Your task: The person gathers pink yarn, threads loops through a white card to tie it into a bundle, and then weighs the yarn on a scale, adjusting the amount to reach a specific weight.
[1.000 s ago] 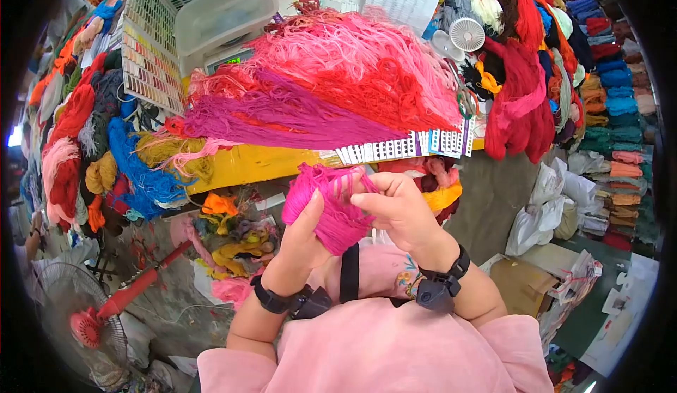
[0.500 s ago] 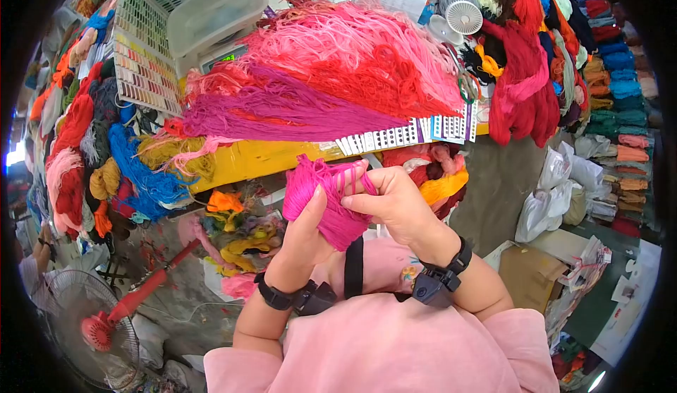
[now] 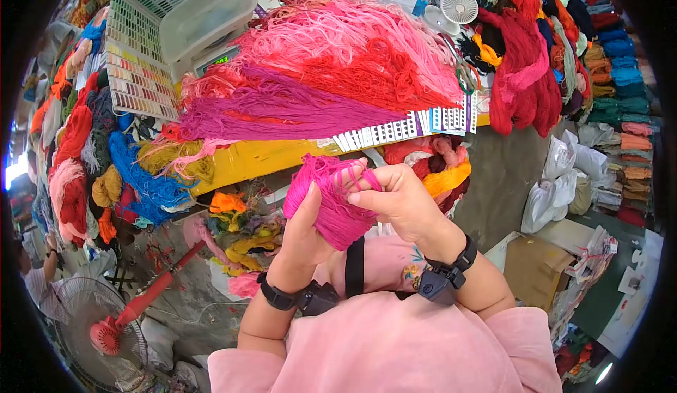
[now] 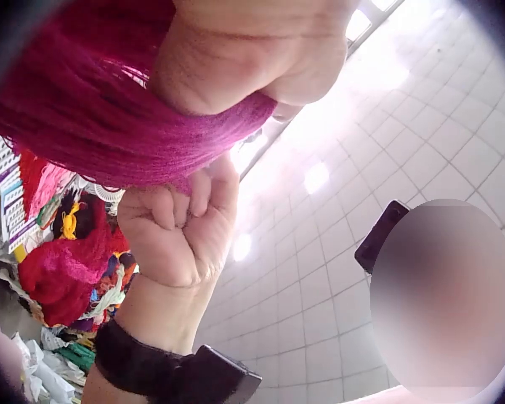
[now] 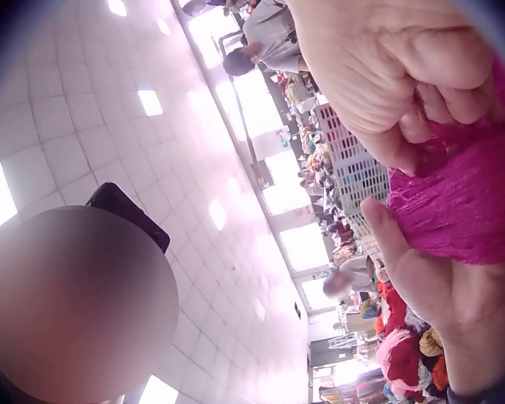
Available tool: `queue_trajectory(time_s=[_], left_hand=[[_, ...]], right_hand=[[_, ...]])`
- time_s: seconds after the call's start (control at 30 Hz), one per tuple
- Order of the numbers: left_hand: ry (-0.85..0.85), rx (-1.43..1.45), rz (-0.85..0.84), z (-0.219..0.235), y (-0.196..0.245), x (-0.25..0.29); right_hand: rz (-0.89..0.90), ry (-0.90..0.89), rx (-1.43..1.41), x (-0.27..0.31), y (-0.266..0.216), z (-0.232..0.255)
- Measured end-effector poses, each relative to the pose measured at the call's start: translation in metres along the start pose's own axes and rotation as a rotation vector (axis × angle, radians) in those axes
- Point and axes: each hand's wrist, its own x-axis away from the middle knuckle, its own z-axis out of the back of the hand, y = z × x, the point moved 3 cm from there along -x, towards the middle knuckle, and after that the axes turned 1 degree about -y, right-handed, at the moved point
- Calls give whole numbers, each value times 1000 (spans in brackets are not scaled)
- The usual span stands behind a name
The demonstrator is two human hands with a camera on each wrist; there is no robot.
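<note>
A bundle of magenta yarn (image 3: 326, 199) is held up in front of the chest, between both hands. My left hand (image 3: 302, 232) grips it from the left side, its thumb lying along the near face and the other fingers hidden behind the yarn. With curled fingers and thumb, my right hand (image 3: 403, 206) pinches a few strands pulled out as loops at the bundle's upper right. The right wrist view shows the yarn (image 5: 463, 206) between the curled right fingers and the left thumb. In the left wrist view the strands (image 4: 135, 143) hang close above the right hand (image 4: 177, 231).
Pink, red and purple yarn (image 3: 338, 61) is heaped on a yellow-edged table (image 3: 247, 164), with punched cards (image 3: 377, 135) along its front. A colour chart (image 3: 141, 75), a plastic tub (image 3: 208, 22) on a scale and a small fan (image 3: 458, 6) stand behind. A floor fan (image 3: 106, 333) is at lower left.
Both hands keep their hold on the magenta yarn. The right fingers shift slightly at the pulled strands. The head view has drifted a little, so the table appears further left and higher.
</note>
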Motion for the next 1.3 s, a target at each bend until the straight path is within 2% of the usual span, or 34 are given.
queue_trajectory(time_s=[0.47,0.57,0.67,0.73,0.8,0.87,0.9,0.93,0.97,1.0,1.07,1.1,1.13,1.2,1.23,1.27,1.3], left_hand=[[13,65,-2,-4,-6,-9],[76,93,15,-6,-7,-12],[31,34,8,-5,-10,-16],[171,-282,-89,-2,-12,-18],[210,-247,-32,8,-18,-17],[246,-209,28,23,-26,-20],[12,-78,-50,19,-25,-27],[-224,55,-128,11,-24,-32],[-48,127,-86,11,-24,-26],[-49,135,-77,-3,-18,-30],[100,-578,259,-14,-19,-44],[-23,-784,192,-10,-24,-57],[-22,-784,188,-8,-21,-62],[198,-468,547,0,-17,-69],[318,-529,502,0,-18,-74],[317,-533,504,9,-18,-79],[353,-316,433,30,-11,-82]], right_hand=[[2,-8,-48,0,1,16],[12,-20,-53,-1,1,20],[61,-35,-102,-7,9,29],[66,-50,-135,-3,-4,25],[72,-59,-167,-2,-7,29],[53,-155,-256,-2,1,39],[55,-149,-257,1,0,45],[-42,-205,-349,4,2,49],[-139,-258,-440,7,2,54],[-139,-246,-442,9,-1,61],[-260,-428,-441,12,-9,69],[-245,-347,-169,12,-14,78],[-246,-349,-165,14,-18,85],[120,-141,606,16,-35,109],[87,-192,788,18,-48,111],[89,-189,785,14,-51,123],[180,-238,396,11,-56,135]])
